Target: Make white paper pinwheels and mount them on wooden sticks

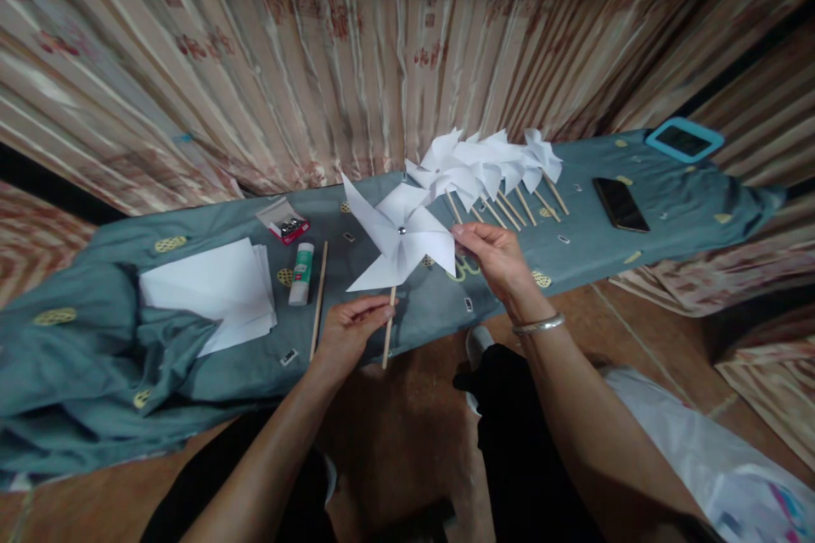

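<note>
A white paper pinwheel (pixel 413 216) with a shiny pin at its centre faces me above the front of the cloth-covered table. My left hand (pixel 350 324) is closed around its wooden stick (pixel 387 339), below the paper blades. At the right tip of one blade, my right hand (pixel 493 253) has thumb and fingers together; they touch the paper edge, seemingly pinching it. Behind it, several finished-looking pinwheels (pixel 446 163) lie in an overlapping row, their sticks pointing toward me. A loose wooden stick (pixel 319 297) lies left of my left hand, beside a glue stick (pixel 301 273).
At the left is a stack of white paper (pixel 207 284), partly under a cloth fold. An opened small box of pins (pixel 284 221) sits behind the glue stick. Rightward lie a dark phone (pixel 621 204) and a blue-framed device (pixel 684 140). Pleated curtains (pixel 356 42) hang behind the table.
</note>
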### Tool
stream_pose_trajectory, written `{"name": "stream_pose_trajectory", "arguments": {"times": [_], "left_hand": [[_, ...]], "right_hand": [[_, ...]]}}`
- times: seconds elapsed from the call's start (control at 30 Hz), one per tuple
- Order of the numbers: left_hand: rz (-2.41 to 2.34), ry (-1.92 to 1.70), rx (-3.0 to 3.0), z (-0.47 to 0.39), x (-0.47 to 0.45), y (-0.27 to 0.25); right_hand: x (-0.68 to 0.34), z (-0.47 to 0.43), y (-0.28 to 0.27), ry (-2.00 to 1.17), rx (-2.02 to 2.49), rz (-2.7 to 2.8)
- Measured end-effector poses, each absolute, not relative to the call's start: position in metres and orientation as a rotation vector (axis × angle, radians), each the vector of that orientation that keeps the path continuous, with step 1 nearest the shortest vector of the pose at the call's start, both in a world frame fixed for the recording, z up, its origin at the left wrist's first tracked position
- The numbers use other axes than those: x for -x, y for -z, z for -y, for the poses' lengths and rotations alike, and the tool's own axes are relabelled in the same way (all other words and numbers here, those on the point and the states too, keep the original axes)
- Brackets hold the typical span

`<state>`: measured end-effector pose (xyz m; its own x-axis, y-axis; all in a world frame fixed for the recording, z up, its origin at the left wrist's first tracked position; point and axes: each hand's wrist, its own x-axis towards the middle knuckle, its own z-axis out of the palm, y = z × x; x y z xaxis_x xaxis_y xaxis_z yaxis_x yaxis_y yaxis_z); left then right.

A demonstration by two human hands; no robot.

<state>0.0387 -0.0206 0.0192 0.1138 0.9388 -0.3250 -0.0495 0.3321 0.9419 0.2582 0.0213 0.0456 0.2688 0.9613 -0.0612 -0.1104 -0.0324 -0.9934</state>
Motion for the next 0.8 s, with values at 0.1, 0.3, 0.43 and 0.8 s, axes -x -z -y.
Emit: {"name": "stream_pose_trajectory", "arguments": {"times": [0.1, 0.3, 0.43, 0.8], "left_hand": [[-1.23, -0.935, -0.939, 0.0204, -0.0388, -0.0183], [-1.244, -0.933, -0.948, 0.0202, -0.0382, -0.0166], [-1.25, -0.936, -0.945, 0.0202, -0.0383, -0.0163], [-1.239, -0.95, -0.915, 0.0203, -0.0398, -0.0189]], "right_hand": [[-0.2575, -0.0206, -0.0454, -1.102, 1.287, 0.911], [-0.2558, -0.02, -0.0414, -1.106, 1.307, 0.96], [-0.2541, -0.0196, -0.0412, -1.12, 1.3, 0.979], [-0.2501, -0.0169, -0.0417, -1.189, 1.286, 0.984]]}}
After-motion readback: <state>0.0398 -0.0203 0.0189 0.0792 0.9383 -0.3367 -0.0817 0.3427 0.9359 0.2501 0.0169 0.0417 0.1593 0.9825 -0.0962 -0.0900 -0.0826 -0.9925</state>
